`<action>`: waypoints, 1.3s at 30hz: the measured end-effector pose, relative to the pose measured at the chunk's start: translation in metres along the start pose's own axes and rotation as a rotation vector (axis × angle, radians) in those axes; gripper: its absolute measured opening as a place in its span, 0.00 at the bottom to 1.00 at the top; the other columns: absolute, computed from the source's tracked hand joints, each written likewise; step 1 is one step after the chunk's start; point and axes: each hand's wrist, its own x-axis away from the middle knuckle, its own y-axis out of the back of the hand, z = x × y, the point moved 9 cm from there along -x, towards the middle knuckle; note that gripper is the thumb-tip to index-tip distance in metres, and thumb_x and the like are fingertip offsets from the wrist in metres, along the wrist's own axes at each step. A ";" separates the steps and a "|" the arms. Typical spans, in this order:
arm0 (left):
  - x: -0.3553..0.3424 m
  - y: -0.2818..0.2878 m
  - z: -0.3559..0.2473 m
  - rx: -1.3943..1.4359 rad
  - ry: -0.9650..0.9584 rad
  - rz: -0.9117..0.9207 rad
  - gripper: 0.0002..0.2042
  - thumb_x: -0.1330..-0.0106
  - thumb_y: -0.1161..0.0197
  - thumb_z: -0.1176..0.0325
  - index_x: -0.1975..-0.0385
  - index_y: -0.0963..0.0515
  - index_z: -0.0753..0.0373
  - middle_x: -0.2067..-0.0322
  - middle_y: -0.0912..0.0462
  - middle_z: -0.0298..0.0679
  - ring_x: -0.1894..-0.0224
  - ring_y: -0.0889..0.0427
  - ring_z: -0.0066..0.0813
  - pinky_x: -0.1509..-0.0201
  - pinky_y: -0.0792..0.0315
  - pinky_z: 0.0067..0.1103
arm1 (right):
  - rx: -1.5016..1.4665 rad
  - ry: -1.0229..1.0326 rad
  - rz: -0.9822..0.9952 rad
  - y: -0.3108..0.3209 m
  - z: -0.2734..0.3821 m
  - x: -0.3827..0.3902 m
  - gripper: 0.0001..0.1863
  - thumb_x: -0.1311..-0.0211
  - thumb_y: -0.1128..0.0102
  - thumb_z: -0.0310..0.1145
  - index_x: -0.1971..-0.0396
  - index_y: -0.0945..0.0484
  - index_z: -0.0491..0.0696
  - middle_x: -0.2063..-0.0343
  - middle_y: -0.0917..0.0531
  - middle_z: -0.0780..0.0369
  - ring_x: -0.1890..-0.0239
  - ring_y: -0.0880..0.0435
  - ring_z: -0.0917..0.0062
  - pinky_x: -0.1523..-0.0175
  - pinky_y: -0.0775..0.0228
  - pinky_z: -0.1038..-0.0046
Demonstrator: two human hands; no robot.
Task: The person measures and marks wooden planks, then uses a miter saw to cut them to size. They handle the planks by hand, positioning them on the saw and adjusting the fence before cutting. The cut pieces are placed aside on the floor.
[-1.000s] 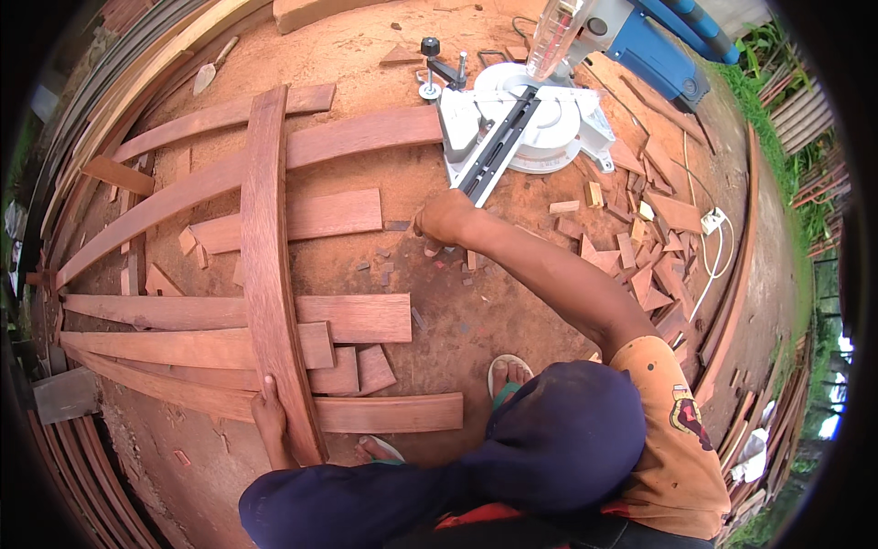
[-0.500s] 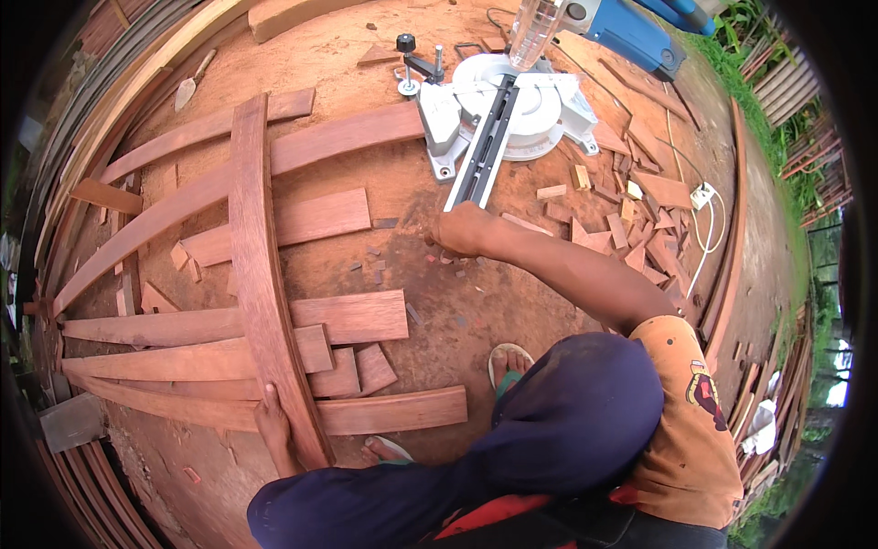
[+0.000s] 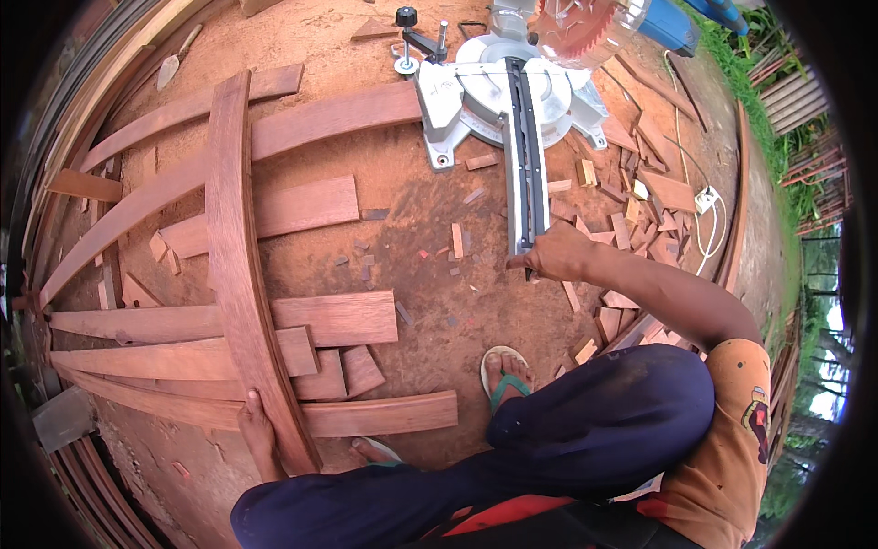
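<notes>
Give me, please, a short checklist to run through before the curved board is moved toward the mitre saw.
1. Left hand on the long curved board: ok, it grips the near end.
2. Right hand away from the saw blade: ok, it rests at the near end of the mitre saw's slotted arm, with the blade raised at the far side.
3. Saw table free: cannot tell, another long board reaches its left side.
4. Ground before the saw: not ok, small offcuts lie scattered.
5. Feet: not ok, the open sandal leaves toes bare.
6. Power cable: cannot tell whether plugged in.
</notes>
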 end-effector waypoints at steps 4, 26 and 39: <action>-0.005 -0.002 0.004 0.010 -0.002 0.012 0.30 0.19 0.49 0.48 0.66 0.19 0.76 0.70 0.15 0.40 0.67 0.23 0.23 0.61 0.26 0.26 | 0.042 -0.058 0.132 -0.027 -0.023 0.029 0.27 0.30 0.47 0.37 0.33 0.26 0.77 0.76 0.14 0.61 0.70 0.10 0.64 0.65 0.19 0.60; 0.006 0.002 0.008 0.029 0.007 0.040 0.32 0.19 0.52 0.44 0.61 0.19 0.75 0.67 0.14 0.39 0.65 0.20 0.23 0.60 0.24 0.24 | -0.132 0.144 0.140 -0.068 -0.061 0.062 0.27 0.31 0.50 0.33 0.36 0.22 0.74 0.78 0.15 0.59 0.72 0.11 0.63 0.63 0.19 0.61; 0.007 0.002 -0.011 -0.076 -0.021 0.082 0.33 0.18 0.56 0.43 0.49 0.22 0.76 0.59 0.15 0.44 0.57 0.19 0.28 0.50 0.24 0.27 | -0.209 0.210 0.002 -0.052 -0.070 0.063 0.22 0.32 0.45 0.36 0.39 0.18 0.70 0.79 0.15 0.59 0.72 0.11 0.62 0.65 0.19 0.61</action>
